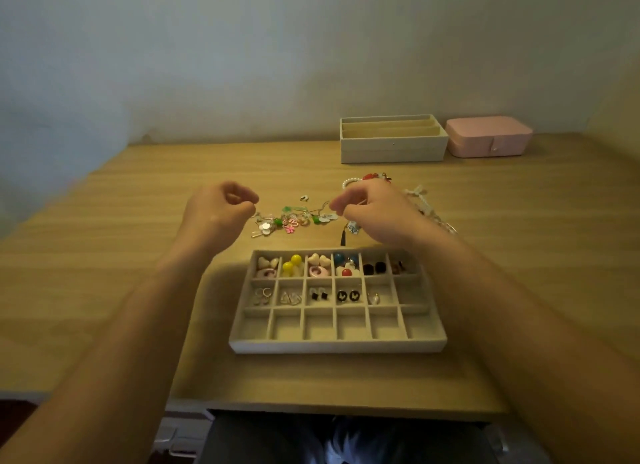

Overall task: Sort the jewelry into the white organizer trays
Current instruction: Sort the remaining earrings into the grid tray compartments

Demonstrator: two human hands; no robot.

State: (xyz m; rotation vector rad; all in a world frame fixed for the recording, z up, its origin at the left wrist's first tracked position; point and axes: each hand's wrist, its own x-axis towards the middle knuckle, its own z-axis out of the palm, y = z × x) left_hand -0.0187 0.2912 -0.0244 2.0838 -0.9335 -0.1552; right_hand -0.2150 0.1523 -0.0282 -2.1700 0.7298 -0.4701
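over loose jewelry, curled left hand and curled right hand

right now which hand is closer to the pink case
Right. The right hand is on the near side of the pink case, to its left; the left hand is much farther left.
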